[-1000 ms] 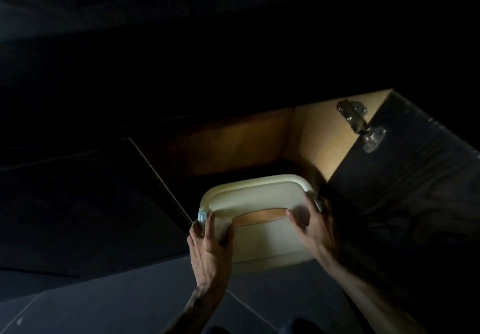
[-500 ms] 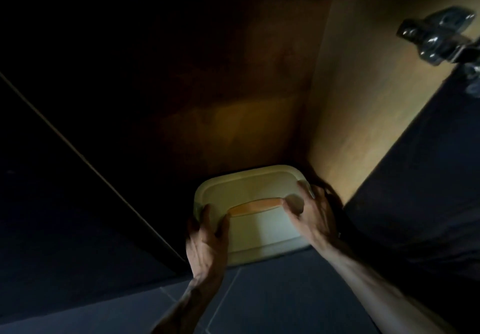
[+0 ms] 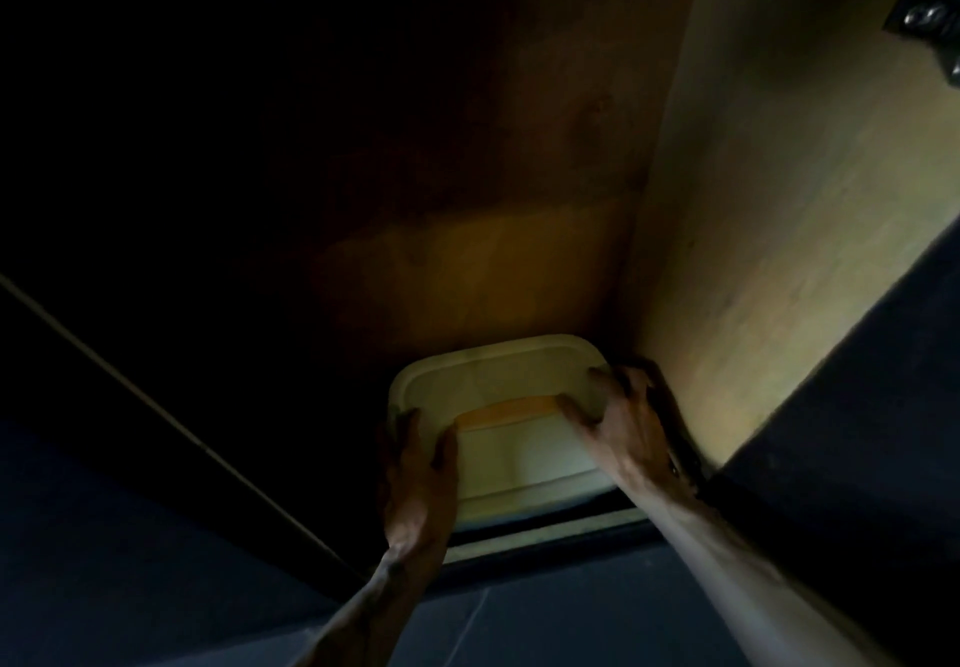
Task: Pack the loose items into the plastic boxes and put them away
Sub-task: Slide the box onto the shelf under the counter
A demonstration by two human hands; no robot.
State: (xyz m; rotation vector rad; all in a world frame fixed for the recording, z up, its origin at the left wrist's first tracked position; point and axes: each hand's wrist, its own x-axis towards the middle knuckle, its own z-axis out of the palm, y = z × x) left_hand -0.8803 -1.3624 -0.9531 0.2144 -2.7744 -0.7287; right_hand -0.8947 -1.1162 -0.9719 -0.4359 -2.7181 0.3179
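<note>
Two bare hands grip a lidded plastic box from either side, seen from above in very dim light. The left hand (image 3: 415, 464) is curled over the box's near-left edge, thumb resting on the lid and the fingers wrapped down the left wall — closed on it. The right hand (image 3: 631, 419) is spread across the lid's right side, fingers splayed and partly bent toward the far-right corner, pressing or holding rather than clenched; how far the fingers wrap over the edge cannot be told.

The plastic box (image 3: 509, 406) is cream-coloured with rounded corners and an orange handle (image 3: 506, 413) running left to right between the two hands. Its long axis seems to run away from the person, into a cupboard. It sits on the cupboard floor, in the back-right corner: the far edge lies near the back panel (image 3: 467, 261), and the right side lies just beside the pale side wall (image 3: 779, 230), with the right hand squeezed between. The near edge lies just inside the cupboard's front lip (image 3: 545, 536).

The box lies directly ahead of both hands, so any further push goes straight forward — and little room appears left. A metal hinge (image 3: 930, 27) shows at upper right.
</note>
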